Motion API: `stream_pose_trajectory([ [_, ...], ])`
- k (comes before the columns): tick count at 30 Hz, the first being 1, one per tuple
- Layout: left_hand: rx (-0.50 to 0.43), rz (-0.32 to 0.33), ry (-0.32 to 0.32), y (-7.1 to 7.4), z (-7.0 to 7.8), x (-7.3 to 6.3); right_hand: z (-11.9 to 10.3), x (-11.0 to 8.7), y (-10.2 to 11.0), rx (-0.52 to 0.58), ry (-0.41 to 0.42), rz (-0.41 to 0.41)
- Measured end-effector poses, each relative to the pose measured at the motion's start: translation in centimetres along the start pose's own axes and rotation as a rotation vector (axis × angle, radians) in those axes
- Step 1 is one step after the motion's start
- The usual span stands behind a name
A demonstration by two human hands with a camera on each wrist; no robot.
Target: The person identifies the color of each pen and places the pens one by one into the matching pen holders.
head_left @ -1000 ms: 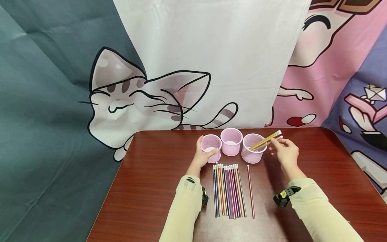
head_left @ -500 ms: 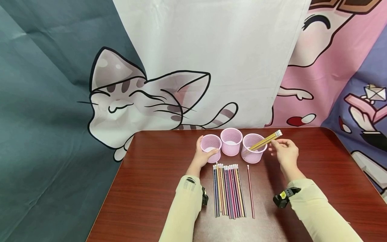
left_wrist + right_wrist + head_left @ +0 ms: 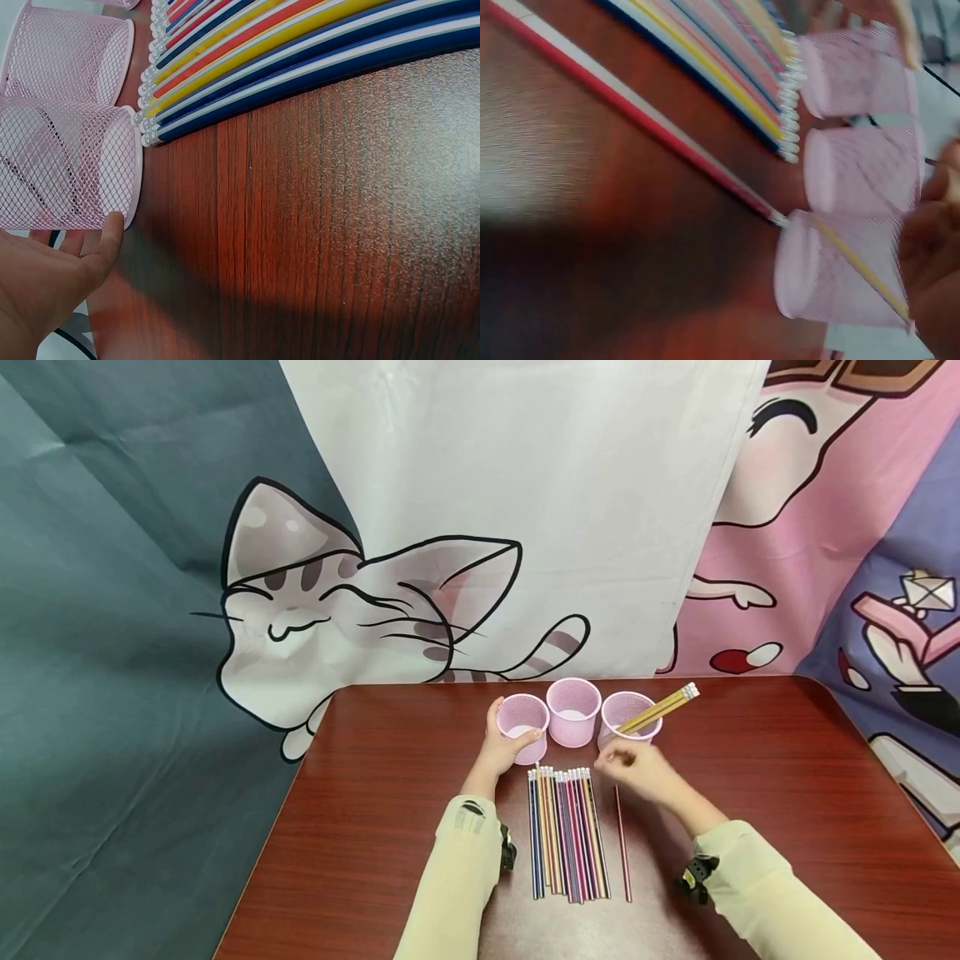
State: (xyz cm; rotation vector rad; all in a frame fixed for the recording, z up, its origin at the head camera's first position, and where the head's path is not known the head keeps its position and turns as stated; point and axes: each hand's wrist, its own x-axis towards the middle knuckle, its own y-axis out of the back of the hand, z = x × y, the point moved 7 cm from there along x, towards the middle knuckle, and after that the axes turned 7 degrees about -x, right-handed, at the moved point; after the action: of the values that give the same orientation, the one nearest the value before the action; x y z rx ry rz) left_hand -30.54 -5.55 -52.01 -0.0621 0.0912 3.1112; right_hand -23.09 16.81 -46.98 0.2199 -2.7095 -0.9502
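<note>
My left hand [image 3: 501, 750] grips the left pink mesh pencil cup [image 3: 523, 705], its thumb across the front. In the left wrist view a fingertip [image 3: 112, 225] rests at the cup's base rim. The right hand [image 3: 637, 770] is in front of the right pink mesh cup [image 3: 609, 707], fingers loosely curled with nothing between them. Yellow pencils [image 3: 660, 708] lean in that cup, eraser ends up and to the right. Below the right hand lies a single red pencil [image 3: 622, 852], its eraser end hidden by the hand in the head view.
Several striped pencils [image 3: 570, 835] lie side by side in front of the cups, erasers toward them. A third mesh cup [image 3: 573, 732] stands between the other two. The brown wooden table [image 3: 375, 827] ends at a printed cloth backdrop [image 3: 585, 510].
The right hand has let go of the yellow pencils, which stay leaning in the right cup, and has moved left and toward the person. The left hand has stayed on its cup.
</note>
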Motion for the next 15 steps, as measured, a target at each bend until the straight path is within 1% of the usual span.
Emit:
stream_pose_trajectory([
  [2,-0.002,0.000,-0.004,0.0,0.0,0.0,0.3,-0.5,-2.1,-0.083,0.032,-0.146],
  [4,-0.008,-0.004,-0.011,-0.1,0.0,0.1,0.9,-1.1,-3.7,-0.169,0.035,-0.232],
  [5,-0.010,-0.005,-0.013,-0.1,0.0,0.1,1.2,-1.3,-4.2,-0.209,0.026,-0.254],
  [8,-0.022,-0.008,-0.022,-0.2,0.1,0.1,2.1,-1.7,-5.2,-0.337,-0.024,-0.277],
  [12,-0.033,-0.012,-0.028,-0.2,0.1,0.1,2.6,-1.8,-5.5,-0.438,-0.083,-0.241],
  [15,-0.031,-0.011,-0.031,-0.1,0.1,0.1,2.6,-1.8,-5.6,-0.508,-0.109,-0.207],
])
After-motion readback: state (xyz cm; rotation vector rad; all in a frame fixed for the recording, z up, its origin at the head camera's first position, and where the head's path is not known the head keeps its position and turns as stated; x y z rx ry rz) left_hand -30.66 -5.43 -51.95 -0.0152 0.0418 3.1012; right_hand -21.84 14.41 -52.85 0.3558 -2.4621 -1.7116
